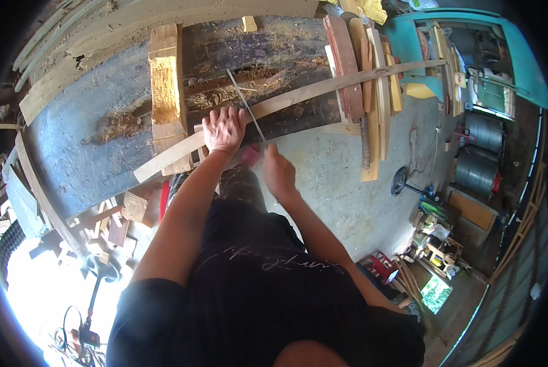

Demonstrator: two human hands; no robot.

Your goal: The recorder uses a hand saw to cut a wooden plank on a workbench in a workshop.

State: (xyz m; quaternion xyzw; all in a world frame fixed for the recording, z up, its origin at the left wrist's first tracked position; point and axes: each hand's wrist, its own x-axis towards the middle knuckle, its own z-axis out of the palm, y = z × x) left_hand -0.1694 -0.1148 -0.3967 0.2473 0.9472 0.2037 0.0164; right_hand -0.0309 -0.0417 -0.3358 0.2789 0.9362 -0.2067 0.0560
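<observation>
The left hand (224, 129) lies palm down with fingers spread flat on a long, thin wooden strip (298, 95), which runs slantwise across a big dark, weathered timber slab (103, 140) and past a pale wooden block (165, 92). The right hand (278, 171) is closed around the reddish handle of a hand saw (244, 104), whose narrow blade crosses the strip just beside the left hand's fingers. Both forearms reach forward from the lower edge, the left nearly straight, the right bent at the elbow; a stack of boards (362, 73) leans at the slab's right end.
</observation>
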